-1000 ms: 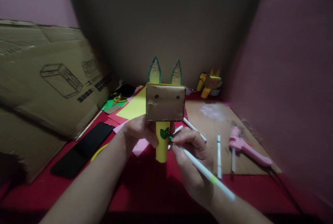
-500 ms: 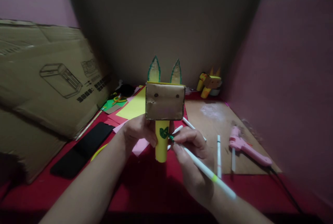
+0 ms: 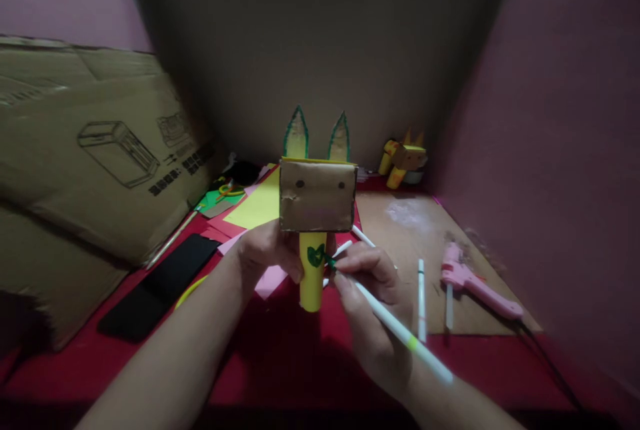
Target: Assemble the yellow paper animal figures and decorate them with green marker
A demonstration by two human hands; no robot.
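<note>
A cardboard figure (image 3: 318,197) stands upright in the middle, with a box head, two dot eyes, two pointed ears edged in green and a yellow tube below. My left hand (image 3: 273,250) grips it from behind and beside the tube, its fingers partly hidden by the head. On the tube (image 3: 311,290) is a dark green heart shape. My right hand (image 3: 373,303) pinches a white marker (image 3: 395,325) near its green tip, which is at the heart's right edge.
A black phone (image 3: 160,287), yellow paper (image 3: 255,202) and a large cardboard sheet (image 3: 100,150) are on the left. On the right, a pink glue gun (image 3: 475,283) and a capped marker (image 3: 421,297) lie on a brown board (image 3: 395,243). Another cardboard figure (image 3: 407,158) stands behind.
The marker's green tip has shifted very slightly at the heart's right edge. Both hands keep almost the same place and grip.
</note>
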